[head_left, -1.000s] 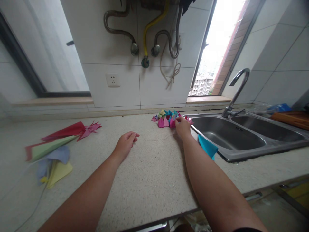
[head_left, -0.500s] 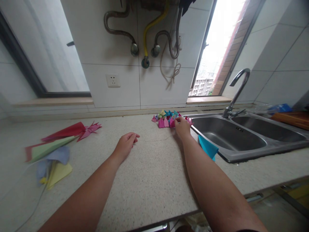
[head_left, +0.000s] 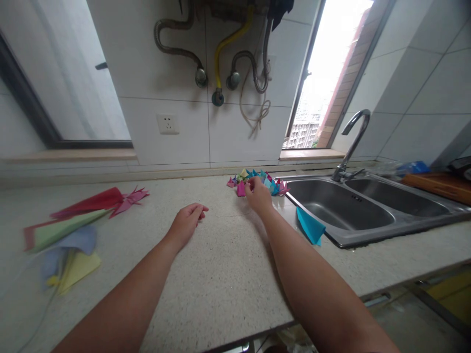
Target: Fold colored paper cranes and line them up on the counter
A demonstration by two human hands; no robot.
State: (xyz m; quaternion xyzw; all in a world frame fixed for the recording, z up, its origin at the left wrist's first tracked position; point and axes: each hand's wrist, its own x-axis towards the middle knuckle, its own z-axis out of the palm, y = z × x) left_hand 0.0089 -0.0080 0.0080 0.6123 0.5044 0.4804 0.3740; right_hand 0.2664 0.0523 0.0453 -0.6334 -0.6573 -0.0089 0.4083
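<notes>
My left hand [head_left: 187, 221] rests low over the counter with its fingers curled together. From it a faint thin thread [head_left: 226, 216] runs along the counter towards my right hand. At the back, my right hand [head_left: 258, 194] reaches into a cluster of small folded paper pieces, fingertips pinched beside a magenta folded paper piece [head_left: 241, 189]. Whatever is between those fingertips is hidden. Blue folded paper pieces [head_left: 272, 186] and a pink folded paper piece [head_left: 283, 188] show to the right of that hand.
A larger blue folded paper [head_left: 309, 225] lies by the steel sink [head_left: 340, 238]. On the left are a red folded paper [head_left: 90, 202], a pink paper star shape [head_left: 128, 200], a green folded paper [head_left: 62, 230] and a yellow one [head_left: 79, 272]. A faucet [head_left: 355, 139] stands behind the sink.
My right hand has shifted left along the paper cluster, uncovering blue pieces on its right. My left hand stays about where it was. The whole view has swung slightly.
</notes>
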